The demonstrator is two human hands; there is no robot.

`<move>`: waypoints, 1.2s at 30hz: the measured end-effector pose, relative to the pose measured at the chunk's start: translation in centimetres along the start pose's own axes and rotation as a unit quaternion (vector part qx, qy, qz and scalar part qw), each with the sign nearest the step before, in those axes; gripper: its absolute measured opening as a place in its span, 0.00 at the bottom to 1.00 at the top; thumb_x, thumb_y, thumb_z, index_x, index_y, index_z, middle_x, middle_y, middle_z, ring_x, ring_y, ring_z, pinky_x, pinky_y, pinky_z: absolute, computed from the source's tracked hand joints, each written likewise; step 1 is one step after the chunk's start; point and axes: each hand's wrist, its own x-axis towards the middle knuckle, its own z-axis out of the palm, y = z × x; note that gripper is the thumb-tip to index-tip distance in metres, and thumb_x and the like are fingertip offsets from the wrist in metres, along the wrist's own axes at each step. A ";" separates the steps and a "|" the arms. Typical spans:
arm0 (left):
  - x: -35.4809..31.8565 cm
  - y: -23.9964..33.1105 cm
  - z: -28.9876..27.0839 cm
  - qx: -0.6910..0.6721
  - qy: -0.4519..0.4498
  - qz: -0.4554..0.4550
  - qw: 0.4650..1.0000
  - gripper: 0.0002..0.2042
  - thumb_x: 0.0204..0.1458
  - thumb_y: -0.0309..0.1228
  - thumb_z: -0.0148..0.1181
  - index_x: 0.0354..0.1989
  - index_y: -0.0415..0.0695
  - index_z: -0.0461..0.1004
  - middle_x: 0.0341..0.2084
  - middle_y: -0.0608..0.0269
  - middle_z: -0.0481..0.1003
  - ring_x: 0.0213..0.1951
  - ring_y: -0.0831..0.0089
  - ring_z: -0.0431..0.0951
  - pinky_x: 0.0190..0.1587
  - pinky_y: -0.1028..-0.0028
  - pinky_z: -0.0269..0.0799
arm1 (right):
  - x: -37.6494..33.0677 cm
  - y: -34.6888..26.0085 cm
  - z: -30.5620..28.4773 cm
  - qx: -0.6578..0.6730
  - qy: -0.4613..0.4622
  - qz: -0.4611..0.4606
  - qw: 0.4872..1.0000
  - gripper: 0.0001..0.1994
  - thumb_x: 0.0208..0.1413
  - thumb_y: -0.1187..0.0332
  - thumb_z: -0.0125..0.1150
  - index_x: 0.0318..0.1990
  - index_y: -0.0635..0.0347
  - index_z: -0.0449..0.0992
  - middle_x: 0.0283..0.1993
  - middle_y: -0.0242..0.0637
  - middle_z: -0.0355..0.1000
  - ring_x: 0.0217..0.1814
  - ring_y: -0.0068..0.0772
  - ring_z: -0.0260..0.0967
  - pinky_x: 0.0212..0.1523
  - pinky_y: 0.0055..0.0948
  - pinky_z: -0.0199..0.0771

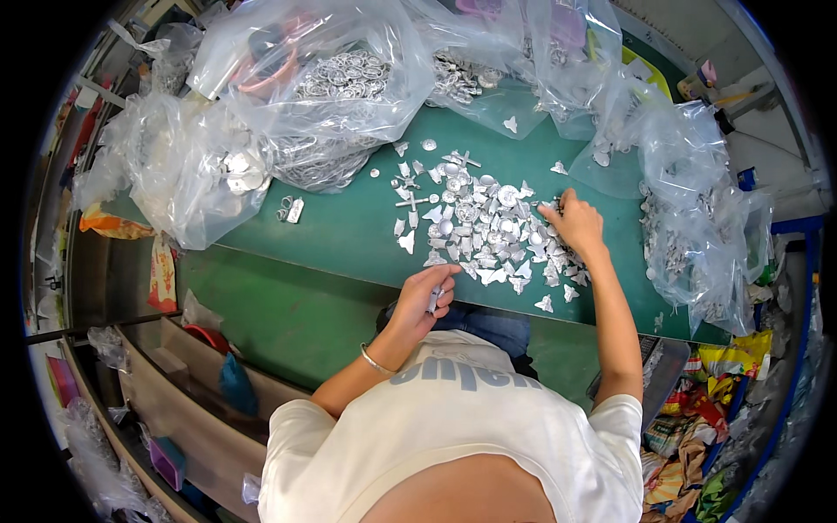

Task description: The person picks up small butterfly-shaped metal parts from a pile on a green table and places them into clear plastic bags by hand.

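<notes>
A loose heap of small silver metal pieces (488, 218) is spread over the green tabletop (349, 231). Some pieces look winged, others are round or cross-shaped. My left hand (425, 301) is curled at the table's near edge, closed round a few small silver pieces (434, 300). At the right side of the heap is my right hand (579, 225), its thumb and a finger apart and reaching over the pieces. I see nothing held between them, though the underside of that hand is hidden.
Clear plastic bags of silver parts (344, 78) line the table's back; another bag (697, 235) stands at the right and one (187, 166) at the left. A few tags (290, 209) lie apart at left. Brown drawers (187, 397) stand lower left, colourful packages (706, 392) lower right.
</notes>
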 end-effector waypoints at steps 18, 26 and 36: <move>-0.1 -0.3 -0.5 -0.014 -0.008 0.002 1.000 0.10 0.55 0.29 0.47 0.40 0.36 0.68 0.19 0.71 0.62 0.17 0.85 0.59 0.14 0.85 0.50 | 2.7 1.4 -0.1 0.857 -0.179 0.082 0.476 0.14 0.56 0.59 0.48 0.25 0.59 0.65 0.26 0.40 0.67 0.13 0.20 0.48 0.12 0.19 0.46; -0.7 -0.1 -0.7 -0.021 -0.006 0.009 1.000 0.10 0.55 0.29 0.47 0.40 0.35 0.68 0.20 0.71 0.62 0.18 0.85 0.59 0.15 0.85 0.50 | 4.3 -3.4 1.6 0.040 -0.068 0.067 0.995 0.26 0.47 0.47 0.57 0.30 0.69 0.74 0.33 0.55 0.72 0.38 0.53 0.71 0.36 0.44 0.70; -0.9 0.3 -1.2 -0.026 -0.008 0.019 0.999 0.10 0.55 0.30 0.48 0.40 0.36 0.69 0.19 0.72 0.62 0.18 0.85 0.58 0.15 0.85 0.50 | 6.6 -1.7 2.8 0.212 -0.053 -0.064 0.974 0.15 0.41 0.63 0.58 0.16 0.68 0.70 0.17 0.43 0.69 0.18 0.35 0.65 0.23 0.33 0.66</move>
